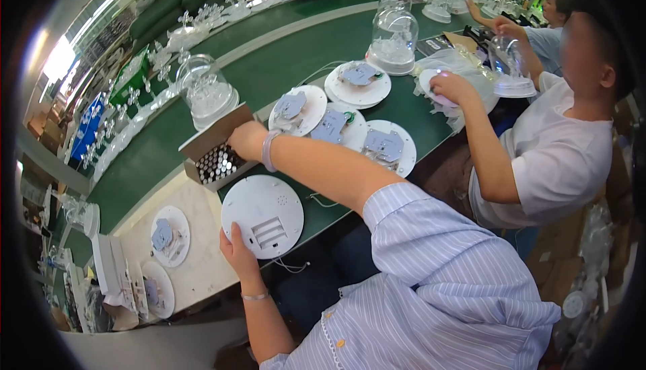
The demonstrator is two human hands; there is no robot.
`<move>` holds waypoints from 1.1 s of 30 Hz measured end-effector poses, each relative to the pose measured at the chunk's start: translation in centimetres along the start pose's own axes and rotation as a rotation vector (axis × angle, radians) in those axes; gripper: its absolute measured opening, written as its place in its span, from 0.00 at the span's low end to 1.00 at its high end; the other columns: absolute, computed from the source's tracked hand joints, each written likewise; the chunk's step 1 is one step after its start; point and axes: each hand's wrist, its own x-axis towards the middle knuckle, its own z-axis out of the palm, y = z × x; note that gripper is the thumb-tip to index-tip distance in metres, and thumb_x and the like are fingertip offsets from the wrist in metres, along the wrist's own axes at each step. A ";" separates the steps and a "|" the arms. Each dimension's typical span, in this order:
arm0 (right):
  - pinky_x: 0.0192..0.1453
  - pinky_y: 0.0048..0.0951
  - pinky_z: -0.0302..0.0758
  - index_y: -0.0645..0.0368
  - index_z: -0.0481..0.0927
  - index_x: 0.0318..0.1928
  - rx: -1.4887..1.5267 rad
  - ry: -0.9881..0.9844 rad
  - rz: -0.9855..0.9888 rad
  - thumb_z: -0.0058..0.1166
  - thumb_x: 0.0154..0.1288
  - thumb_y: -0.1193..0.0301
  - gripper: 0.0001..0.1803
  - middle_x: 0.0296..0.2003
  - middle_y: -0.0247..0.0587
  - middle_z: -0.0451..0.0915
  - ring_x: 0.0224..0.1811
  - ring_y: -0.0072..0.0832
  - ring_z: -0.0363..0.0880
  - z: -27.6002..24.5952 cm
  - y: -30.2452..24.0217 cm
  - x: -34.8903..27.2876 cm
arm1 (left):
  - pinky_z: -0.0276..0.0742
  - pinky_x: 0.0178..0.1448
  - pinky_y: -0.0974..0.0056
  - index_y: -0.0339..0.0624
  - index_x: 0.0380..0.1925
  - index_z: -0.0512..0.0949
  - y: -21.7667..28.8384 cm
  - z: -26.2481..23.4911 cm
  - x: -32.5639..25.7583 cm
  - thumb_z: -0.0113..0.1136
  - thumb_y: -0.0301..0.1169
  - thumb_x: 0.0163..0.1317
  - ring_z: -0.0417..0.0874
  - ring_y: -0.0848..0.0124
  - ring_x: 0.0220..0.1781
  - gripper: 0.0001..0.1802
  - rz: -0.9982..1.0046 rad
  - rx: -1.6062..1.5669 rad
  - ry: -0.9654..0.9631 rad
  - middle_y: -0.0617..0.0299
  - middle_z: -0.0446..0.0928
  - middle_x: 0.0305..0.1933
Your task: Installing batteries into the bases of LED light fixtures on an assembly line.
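disc in curled left hand, right hand at battery box, grip unclear

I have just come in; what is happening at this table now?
The person holds a white disc in the left hand; its three slots look empty. The right hand is at an open box of what look like batteries. More discs lie nearby. To the right, a co-worker's hand touches another disc.
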 end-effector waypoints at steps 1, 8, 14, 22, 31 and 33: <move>0.40 0.34 0.74 0.53 0.80 0.33 0.032 0.008 0.007 0.46 0.50 0.71 0.10 0.33 0.41 0.79 0.37 0.36 0.78 0.1 0.1 0.1 | 0.69 0.43 0.71 0.30 0.41 0.69 0.1 0.0 -0.1 0.46 0.31 0.60 0.73 0.74 0.39 0.15 -0.004 -0.008 0.011 0.58 0.73 0.39; 0.42 0.37 0.72 0.56 0.76 0.37 0.155 -0.016 -0.020 0.45 0.50 0.72 0.12 0.35 0.46 0.77 0.40 0.40 0.75 -0.4 1.1 0.0 | 0.67 0.43 0.71 0.28 0.40 0.69 0.6 0.3 0.0 0.47 0.32 0.60 0.71 0.75 0.38 0.15 0.023 0.026 -0.004 0.58 0.73 0.38; 0.41 0.38 0.72 0.60 0.75 0.32 0.203 0.061 -0.008 0.44 0.53 0.70 0.09 0.33 0.49 0.77 0.37 0.43 0.76 -0.6 0.7 -0.5 | 0.67 0.43 0.72 0.29 0.41 0.69 0.1 0.1 -0.2 0.47 0.31 0.60 0.71 0.75 0.38 0.15 0.015 0.000 0.012 0.58 0.73 0.38; 0.13 0.16 0.48 0.52 0.66 0.20 2.329 -0.099 0.295 0.46 0.56 0.64 0.11 0.12 0.24 0.54 0.11 0.14 0.48 -2.5 -0.6 -1.1 | 0.68 0.42 0.71 0.29 0.41 0.69 0.1 -0.3 0.0 0.46 0.30 0.60 0.73 0.75 0.38 0.14 0.004 -0.043 0.011 0.58 0.73 0.38; 0.11 0.15 0.52 0.53 0.65 0.21 2.847 -0.313 0.150 0.40 0.52 0.60 0.12 0.10 0.24 0.54 0.10 0.15 0.50 -1.1 -0.4 -2.6 | 0.68 0.43 0.71 0.30 0.41 0.68 0.0 -0.2 -0.3 0.45 0.31 0.60 0.72 0.74 0.38 0.15 0.005 -0.020 -0.015 0.57 0.73 0.38; 0.12 0.14 0.55 0.54 0.66 0.21 2.909 -0.286 0.276 0.41 0.50 0.61 0.11 0.15 0.28 0.63 0.13 0.15 0.56 -0.8 -0.2 -2.4 | 0.68 0.43 0.71 0.30 0.41 0.68 -0.3 0.1 -0.2 0.45 0.32 0.60 0.72 0.74 0.38 0.15 0.016 -0.012 -0.040 0.57 0.73 0.38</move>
